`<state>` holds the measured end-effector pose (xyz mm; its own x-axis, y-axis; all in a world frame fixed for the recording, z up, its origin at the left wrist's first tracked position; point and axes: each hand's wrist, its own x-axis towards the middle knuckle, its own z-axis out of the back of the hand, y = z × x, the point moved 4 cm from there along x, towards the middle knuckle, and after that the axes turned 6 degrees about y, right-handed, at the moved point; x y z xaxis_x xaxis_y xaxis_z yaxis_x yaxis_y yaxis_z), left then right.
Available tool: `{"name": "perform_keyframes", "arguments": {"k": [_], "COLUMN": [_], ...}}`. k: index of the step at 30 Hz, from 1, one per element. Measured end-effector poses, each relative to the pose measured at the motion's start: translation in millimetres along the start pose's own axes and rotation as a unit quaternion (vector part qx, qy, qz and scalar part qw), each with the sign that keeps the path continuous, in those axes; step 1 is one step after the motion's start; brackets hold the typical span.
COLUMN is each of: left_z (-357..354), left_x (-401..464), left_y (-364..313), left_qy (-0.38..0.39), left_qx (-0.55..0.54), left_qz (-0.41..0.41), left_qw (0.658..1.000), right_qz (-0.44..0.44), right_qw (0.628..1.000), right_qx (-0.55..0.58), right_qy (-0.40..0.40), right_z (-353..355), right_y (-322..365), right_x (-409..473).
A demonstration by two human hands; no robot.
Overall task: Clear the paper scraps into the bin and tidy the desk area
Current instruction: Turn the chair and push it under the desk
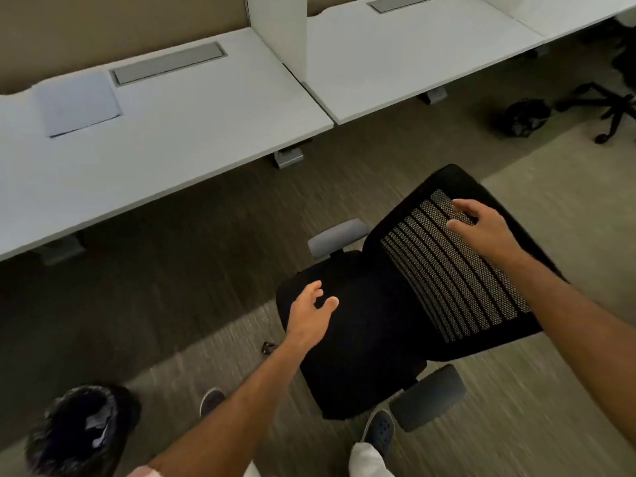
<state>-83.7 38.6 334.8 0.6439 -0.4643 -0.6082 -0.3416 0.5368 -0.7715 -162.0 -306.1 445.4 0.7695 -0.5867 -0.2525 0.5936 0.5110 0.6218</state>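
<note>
two white tabletop (179, 139) sections over striped carpet, paper sheets (79, 103) near back edge, scraps in bin (82, 428) lower left, right hand (481, 225) flat on chair (457, 263) backrest, left hand (311, 315) above seat, fingers apart on both

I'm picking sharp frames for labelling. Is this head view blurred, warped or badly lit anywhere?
Head view: motion streaks smear the carpet and the bin at lower left; the wide lens bows the desk edges; a band of shade lies under the desk; the right hand on the chair back and the open left hand read fairly sharp.
</note>
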Motion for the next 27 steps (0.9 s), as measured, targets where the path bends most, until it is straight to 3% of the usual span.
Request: {"name": "perform_keyframes", "arguments": {"k": [8, 11, 14, 17, 22, 27], "left_z": [-212, -276, -327, -366, -395, -386], "left_x": [1, 11, 19, 19, 9, -2], "left_y": [-58, -84, -106, -120, -126, -125], "left_qy": [0.043, 0.061, 0.079, 0.101, 0.159, 0.129], "left_qx": [0.007, 0.022, 0.012, 0.015, 0.003, 0.041], "left_qz": [-0.011, -0.014, 0.000, 0.011, 0.046, 0.033], "left_qw": [0.999, 0.998, 0.997, 0.995, 0.986, 0.990], "right_qz": [-0.060, -0.110, -0.105, -0.085, -0.117, -0.142], "right_qw": [0.997, 0.990, 0.983, 0.983, 0.980, 0.973], "right_qx": [-0.034, -0.019, 0.025, 0.043, 0.060, 0.097], "right_qy": [0.018, 0.084, 0.149, 0.157, 0.149, 0.152], "right_z": [93, 95, 80, 66, 61, 44], "right_y": [-130, -160, -185, -212, -180, -168], "right_x": [36, 37, 48, 66, 49, 38]}}
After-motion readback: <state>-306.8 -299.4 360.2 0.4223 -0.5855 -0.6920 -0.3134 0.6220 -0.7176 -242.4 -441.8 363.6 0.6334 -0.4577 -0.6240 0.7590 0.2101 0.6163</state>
